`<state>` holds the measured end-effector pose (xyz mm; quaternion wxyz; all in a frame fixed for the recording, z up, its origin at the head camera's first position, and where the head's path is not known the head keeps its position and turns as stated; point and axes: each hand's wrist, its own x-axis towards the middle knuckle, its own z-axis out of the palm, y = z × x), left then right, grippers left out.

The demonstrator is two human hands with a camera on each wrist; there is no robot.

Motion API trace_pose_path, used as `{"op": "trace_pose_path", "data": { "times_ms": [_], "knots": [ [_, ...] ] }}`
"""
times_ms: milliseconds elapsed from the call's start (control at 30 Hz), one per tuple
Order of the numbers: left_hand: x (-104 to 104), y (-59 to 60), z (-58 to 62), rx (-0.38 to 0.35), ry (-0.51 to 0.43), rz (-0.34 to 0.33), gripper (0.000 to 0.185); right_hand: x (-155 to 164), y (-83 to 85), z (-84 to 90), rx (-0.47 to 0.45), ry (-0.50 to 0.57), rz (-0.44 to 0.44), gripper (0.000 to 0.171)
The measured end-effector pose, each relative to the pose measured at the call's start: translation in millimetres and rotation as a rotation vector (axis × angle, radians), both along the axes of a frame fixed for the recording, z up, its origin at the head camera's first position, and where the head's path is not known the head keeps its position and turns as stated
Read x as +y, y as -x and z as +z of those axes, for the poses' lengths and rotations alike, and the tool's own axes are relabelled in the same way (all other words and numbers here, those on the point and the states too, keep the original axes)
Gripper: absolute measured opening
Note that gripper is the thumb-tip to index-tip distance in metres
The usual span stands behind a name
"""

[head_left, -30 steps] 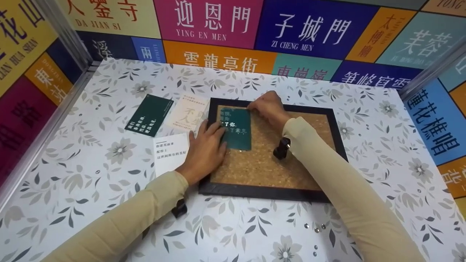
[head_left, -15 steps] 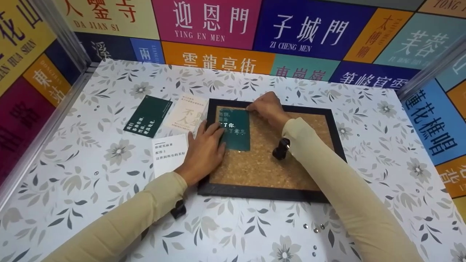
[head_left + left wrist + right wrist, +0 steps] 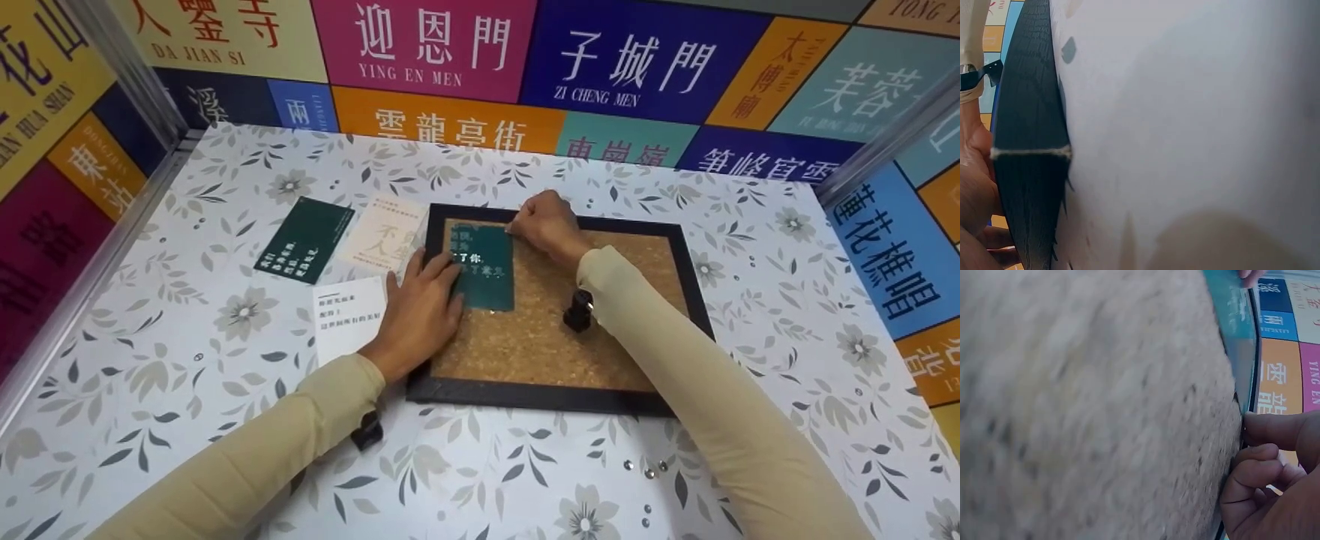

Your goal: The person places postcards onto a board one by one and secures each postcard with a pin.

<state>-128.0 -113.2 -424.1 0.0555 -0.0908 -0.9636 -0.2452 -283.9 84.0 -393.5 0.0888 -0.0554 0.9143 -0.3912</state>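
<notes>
Four cards (image 3: 484,268), one cork board (image 3: 556,341), two hands (image 3: 416,315).

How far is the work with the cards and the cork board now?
Done: one dark green card lies on the cork board. In hand: the left hand presses it flat while the right hand, fingers curled, works at its top right corner. Left: another green card, a cream card and a white card lie on the table beside the board.

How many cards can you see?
4. One dark green card lies on the cork board under the left hand; another green card, a cream card and a white card lie on the table. Some may be hidden.
</notes>
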Motion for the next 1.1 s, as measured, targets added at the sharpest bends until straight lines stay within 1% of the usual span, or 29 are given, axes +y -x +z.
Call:
{"op": "trace_pose_path", "data": {
  "times_ms": [67, 167, 267, 333, 500, 600, 733, 900, 967, 1100],
  "knots": [
    [0, 0.0, -0.7, 0.001, 0.003, 0.002, 0.046, -2, -4.0, -0.9, 0.055, -0.056, 0.037, 0.034],
    [1, -0.4, -1.1, -0.001, 0.008, 0.003, 0.046, -5, -9.8, -1.6, 0.141, -0.171, 0.105, 0.024],
    [1, -0.9, -1.3, -0.002, 0.012, 0.003, 0.046, -9, -13.4, -1.0, 0.188, -0.257, 0.166, 0.014],
    [1, -0.8, -1.2, 0.001, 0.013, 0.002, 0.046, -9, -13.8, -0.4, 0.21, -0.282, 0.2, 0.013],
    [1, 0.1, -0.7, 0.007, 0.015, 0.003, 0.046, -3, -8.7, 0.3, 0.241, -0.26, 0.259, 0.017],
    [1, 0.5, 0.0, 0.006, 0.018, 0.001, 0.047, 4, -5.7, 0.1, 0.252, -0.252, 0.291, 0.015],
    [0, 0.3, 0.3, 0.003, 0.015, -0.002, 0.047, 10, -2.8, -0.3, 0.286, -0.267, 0.323, 0.013],
    [0, -0.1, 1.1, -0.003, 0.013, -0.003, 0.047, 15, 0.3, -2.0, 0.323, -0.288, 0.342, 0.013],
    [0, -0.3, 1.8, -0.006, 0.009, -0.001, 0.047, 17, 1.7, -3.1, 0.32, -0.267, 0.353, 0.013],
    [0, -0.5, 1.8, -0.011, 0.001, 0.002, 0.047, 20, 5.1, -5.8, 0.318, -0.181, 0.378, 0.01]
  ]
}}
